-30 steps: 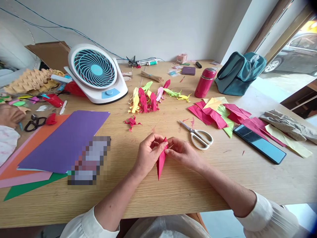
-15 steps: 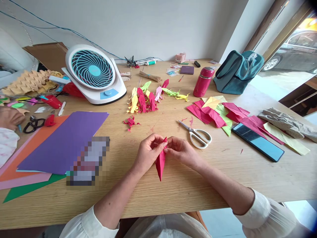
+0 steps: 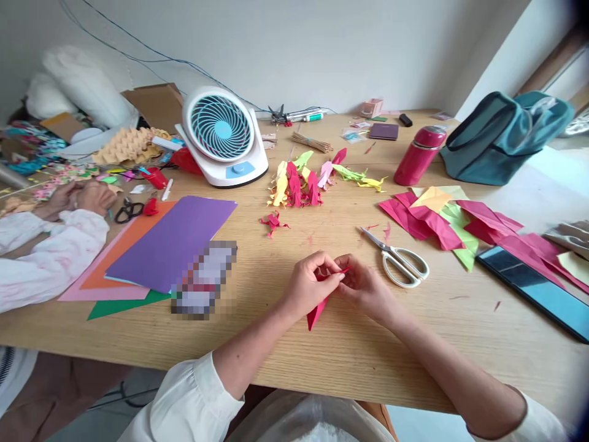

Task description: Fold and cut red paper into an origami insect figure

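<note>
A folded red paper piece [image 3: 317, 314] is held above the table between both hands, its pointed end hanging down toward me. My left hand [image 3: 313, 279] pinches it with thumb and fingers. Close against it on the right, my right hand [image 3: 363, 285] has its fingers closed on the paper's upper end, which the fingers partly hide. White-handled scissors [image 3: 400, 263] lie to the right of my right hand. Beyond my hands are a small red folded figure [image 3: 274, 223] and a cluster of red, yellow, green and pink folded figures [image 3: 297, 184].
Coloured sheets [image 3: 175, 242] and a pixelated object [image 3: 205, 282] lie left. A fan [image 3: 223, 132], red bottle [image 3: 419, 156] and teal bag [image 3: 492, 144] stand behind. Red paper pieces [image 3: 416, 218] and a phone [image 3: 538, 291] lie right. Another person's hands [image 3: 87, 196] are far left.
The view has swung left, so things appear farther right and more of the other person shows. The red paper is tilted more and more covered by my fingers.
</note>
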The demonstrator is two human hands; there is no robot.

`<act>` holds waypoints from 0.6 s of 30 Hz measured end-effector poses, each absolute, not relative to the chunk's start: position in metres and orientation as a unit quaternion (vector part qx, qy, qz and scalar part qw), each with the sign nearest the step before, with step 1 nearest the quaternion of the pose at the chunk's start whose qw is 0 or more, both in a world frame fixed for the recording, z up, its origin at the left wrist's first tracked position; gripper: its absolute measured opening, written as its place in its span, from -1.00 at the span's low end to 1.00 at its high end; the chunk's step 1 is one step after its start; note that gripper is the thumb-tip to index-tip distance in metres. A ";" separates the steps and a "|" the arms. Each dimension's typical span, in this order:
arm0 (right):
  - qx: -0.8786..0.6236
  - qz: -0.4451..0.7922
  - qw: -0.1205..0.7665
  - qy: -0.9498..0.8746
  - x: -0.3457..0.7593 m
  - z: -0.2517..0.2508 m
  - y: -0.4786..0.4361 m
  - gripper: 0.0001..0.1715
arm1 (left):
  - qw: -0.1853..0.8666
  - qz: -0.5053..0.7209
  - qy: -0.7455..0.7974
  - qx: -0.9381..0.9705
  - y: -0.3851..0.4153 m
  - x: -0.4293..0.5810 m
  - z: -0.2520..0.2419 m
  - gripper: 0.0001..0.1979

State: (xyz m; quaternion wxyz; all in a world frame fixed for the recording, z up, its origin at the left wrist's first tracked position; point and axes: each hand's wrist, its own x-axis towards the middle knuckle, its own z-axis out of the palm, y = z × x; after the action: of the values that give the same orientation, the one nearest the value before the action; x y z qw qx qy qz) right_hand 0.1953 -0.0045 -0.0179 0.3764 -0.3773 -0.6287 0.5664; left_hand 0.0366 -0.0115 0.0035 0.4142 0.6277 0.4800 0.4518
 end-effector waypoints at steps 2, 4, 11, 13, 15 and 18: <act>-0.385 0.559 0.376 -0.631 0.196 -0.018 -0.005 -0.70 | 0.373 0.447 0.481 0.655 -0.013 0.037 0.002 -0.90; -0.382 0.557 0.379 -0.633 0.197 -0.016 -0.004 -0.69 | 0.339 0.437 0.475 0.684 -0.014 0.036 0.002 -0.92; -0.362 0.592 0.360 -0.624 0.204 -0.010 0.003 -0.66 | 0.308 0.415 0.440 0.734 -0.015 0.029 0.008 -0.94; -0.362 0.595 0.363 -0.619 0.205 -0.007 0.003 -0.63 | 0.312 0.420 0.446 0.726 -0.013 0.029 0.009 -0.94; -0.368 0.592 0.362 -0.619 0.204 -0.005 0.002 -0.62 | 0.330 0.429 0.462 0.702 -0.011 0.029 0.010 -0.93; -0.383 0.582 0.361 -0.620 0.203 -0.003 0.001 -0.59 | 0.400 0.431 0.466 0.661 -0.008 0.028 0.010 -0.97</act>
State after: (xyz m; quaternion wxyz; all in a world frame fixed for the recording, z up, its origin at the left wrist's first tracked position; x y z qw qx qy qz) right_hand 0.2032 0.0012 -0.0030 0.3608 -0.3832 -0.6201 0.5818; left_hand 0.0285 -0.0077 0.0096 0.4003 0.6611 0.4655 0.4313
